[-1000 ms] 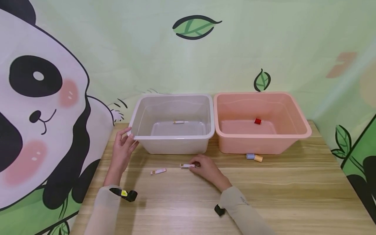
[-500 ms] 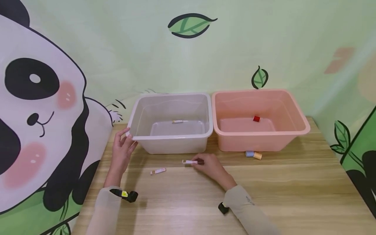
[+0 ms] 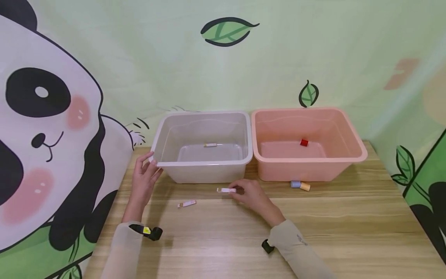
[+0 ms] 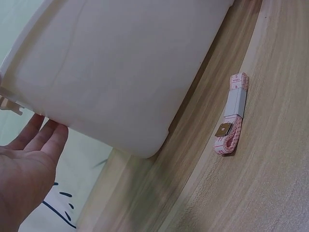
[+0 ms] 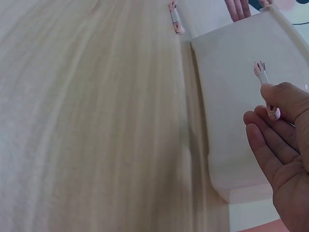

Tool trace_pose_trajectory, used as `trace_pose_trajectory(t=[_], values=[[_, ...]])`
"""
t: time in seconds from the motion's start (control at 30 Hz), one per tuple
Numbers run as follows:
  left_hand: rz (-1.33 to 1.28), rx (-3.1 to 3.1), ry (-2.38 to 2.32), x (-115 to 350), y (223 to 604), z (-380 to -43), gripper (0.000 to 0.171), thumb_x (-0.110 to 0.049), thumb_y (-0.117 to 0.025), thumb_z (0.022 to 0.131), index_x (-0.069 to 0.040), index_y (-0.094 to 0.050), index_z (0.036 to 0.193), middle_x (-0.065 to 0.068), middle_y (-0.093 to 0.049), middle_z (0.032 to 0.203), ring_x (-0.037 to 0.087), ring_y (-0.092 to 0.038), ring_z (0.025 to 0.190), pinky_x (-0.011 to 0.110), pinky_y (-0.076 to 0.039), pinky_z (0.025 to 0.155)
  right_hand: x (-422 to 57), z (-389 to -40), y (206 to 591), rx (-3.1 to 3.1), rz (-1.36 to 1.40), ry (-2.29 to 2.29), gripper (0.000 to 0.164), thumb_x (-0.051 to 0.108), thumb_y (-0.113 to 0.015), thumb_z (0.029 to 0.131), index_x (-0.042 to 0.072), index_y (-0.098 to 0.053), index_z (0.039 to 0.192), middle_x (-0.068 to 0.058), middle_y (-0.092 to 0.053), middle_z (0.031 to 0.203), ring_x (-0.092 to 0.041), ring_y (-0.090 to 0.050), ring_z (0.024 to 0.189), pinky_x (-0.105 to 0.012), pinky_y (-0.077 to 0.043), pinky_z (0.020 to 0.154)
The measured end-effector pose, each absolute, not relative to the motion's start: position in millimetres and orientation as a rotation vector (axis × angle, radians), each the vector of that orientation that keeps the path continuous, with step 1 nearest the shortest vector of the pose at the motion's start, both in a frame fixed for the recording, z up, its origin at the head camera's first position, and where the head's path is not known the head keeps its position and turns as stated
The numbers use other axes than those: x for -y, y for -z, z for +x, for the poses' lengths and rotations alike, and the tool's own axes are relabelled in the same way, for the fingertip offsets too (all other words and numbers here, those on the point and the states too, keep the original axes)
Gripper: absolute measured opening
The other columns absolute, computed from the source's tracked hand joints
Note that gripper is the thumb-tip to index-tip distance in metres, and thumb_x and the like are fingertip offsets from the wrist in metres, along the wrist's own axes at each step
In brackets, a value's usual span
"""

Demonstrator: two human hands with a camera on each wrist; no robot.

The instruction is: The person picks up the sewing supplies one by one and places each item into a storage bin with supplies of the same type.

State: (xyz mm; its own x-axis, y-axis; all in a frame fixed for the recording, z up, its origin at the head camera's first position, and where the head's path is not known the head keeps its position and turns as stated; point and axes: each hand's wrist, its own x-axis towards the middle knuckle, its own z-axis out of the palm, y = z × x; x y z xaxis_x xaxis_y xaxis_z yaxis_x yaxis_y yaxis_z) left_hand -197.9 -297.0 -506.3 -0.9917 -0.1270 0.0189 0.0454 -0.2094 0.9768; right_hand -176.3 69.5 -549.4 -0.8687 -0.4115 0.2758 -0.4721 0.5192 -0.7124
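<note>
My right hand (image 3: 249, 194) pinches a folded tape measure (image 5: 261, 72), bundled in a pale paper band, between thumb and fingers. It is held in front of the white tub (image 3: 205, 173), below the rim. At that tub's front left corner my left hand (image 3: 143, 180) grips the rim, with fingers under the edge in the left wrist view. Another banded tape measure (image 4: 232, 113), white and pink with a metal end, lies on the table nearer me. A third, similar bundle (image 3: 210, 145) lies inside the white tub.
A pink tub (image 3: 296, 170) stands right beside the white one and holds a small red cylinder (image 3: 304, 142). In front of it, a blue cylinder (image 3: 295, 184) and an orange one (image 3: 305, 186) lie end to end on the wooden table (image 3: 216, 240). A panda-print cloth hangs behind.
My right hand has lifted the tape measure off the table and moved it slightly right and toward the tubs. The left hand stays on the white tub's rim.
</note>
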Motion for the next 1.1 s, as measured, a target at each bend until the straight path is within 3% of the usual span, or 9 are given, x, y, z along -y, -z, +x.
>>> trace_pose_trajectory(t=[0.77, 1.1], values=[[0.093, 1.904, 2.357, 296, 508, -198, 0.045, -0.025, -0.054, 0.106, -0.020, -0.039, 0.149, 0.014, -0.033, 0.155, 0.035, -0.039, 0.144, 0.045, -0.035, 0.118, -72, -175, 514, 2.533, 0.932, -1.212, 0.013, 0.009, -0.080, 0.088, 0.010, -0.074, 0.100, -0.001, -0.074, 0.095, -0.012, -0.069, 0.088, -0.027, -0.060, 0.080], [0.091, 1.915, 2.341, 295, 506, -198, 0.045, -0.025, -0.054, 0.106, -0.020, -0.039, 0.149, 0.014, -0.032, 0.156, 0.037, -0.037, 0.144, 0.044, -0.036, 0.117, -80, -169, 485, 2.480, 0.974, -1.196, 0.015, 0.003, -0.080, 0.086, 0.006, -0.073, 0.099, -0.004, -0.074, 0.095, -0.015, -0.069, 0.087, -0.033, -0.062, 0.077]])
